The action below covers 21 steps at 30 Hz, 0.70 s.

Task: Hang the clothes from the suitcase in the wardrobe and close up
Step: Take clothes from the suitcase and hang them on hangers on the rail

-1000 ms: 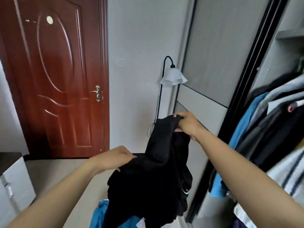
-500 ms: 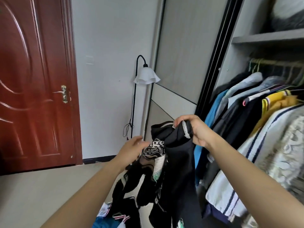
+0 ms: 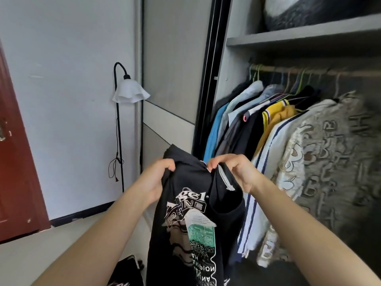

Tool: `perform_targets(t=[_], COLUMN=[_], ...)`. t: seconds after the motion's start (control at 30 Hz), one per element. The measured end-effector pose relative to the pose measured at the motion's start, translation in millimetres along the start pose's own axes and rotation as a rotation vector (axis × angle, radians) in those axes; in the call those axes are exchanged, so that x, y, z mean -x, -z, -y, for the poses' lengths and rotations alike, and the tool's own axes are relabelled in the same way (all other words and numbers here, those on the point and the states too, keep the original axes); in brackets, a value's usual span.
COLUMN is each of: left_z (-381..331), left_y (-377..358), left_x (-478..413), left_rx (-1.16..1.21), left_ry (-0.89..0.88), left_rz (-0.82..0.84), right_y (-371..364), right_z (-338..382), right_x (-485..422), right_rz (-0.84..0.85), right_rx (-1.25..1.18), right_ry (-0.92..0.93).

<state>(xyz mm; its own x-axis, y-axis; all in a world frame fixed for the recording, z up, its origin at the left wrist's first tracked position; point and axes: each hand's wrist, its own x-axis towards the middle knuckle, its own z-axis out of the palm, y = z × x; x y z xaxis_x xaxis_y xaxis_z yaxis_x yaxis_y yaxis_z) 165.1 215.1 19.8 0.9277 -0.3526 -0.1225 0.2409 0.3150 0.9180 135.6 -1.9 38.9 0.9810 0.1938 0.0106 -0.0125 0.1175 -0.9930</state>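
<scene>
We are holding the black T-shirt (image 3: 185, 223) up in front of the open wardrobe (image 3: 233, 69), left hand (image 3: 154, 182) and right hand (image 3: 239, 174) each pinching its collar with curled fingers (image 3: 214, 162). No hanger is showing in it. We are judging the crowded rail (image 3: 350, 72) a risk: forcing it in could be dislodging neighbouring clothes (image 3: 274, 118).

A white-shaded floor lamp (image 3: 129, 92) stands against the pale grey wall (image 3: 61, 104) near a red-brown door (image 3: 14, 172).

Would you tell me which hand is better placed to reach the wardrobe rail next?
Probably the right hand: the rail lies on its side, while the left hand also grips the black T-shirt.
</scene>
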Motion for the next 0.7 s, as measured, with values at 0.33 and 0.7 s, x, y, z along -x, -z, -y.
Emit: perform_targets(t=[0.33, 0.7], left_z=[-23, -39], left_y=[-72, -97], left_x=[-20, -43], left_rx=[-0.408, -0.526], left_ry=[0.157, -0.236], left_rz=[0.087, -0.043], right_y=[61, 130], right_z=[3, -57], right_x=[15, 20], right_rz=[-0.140, -0.562], right_rx=[0.260, 1.168], right_ry=[0.138, -0.330])
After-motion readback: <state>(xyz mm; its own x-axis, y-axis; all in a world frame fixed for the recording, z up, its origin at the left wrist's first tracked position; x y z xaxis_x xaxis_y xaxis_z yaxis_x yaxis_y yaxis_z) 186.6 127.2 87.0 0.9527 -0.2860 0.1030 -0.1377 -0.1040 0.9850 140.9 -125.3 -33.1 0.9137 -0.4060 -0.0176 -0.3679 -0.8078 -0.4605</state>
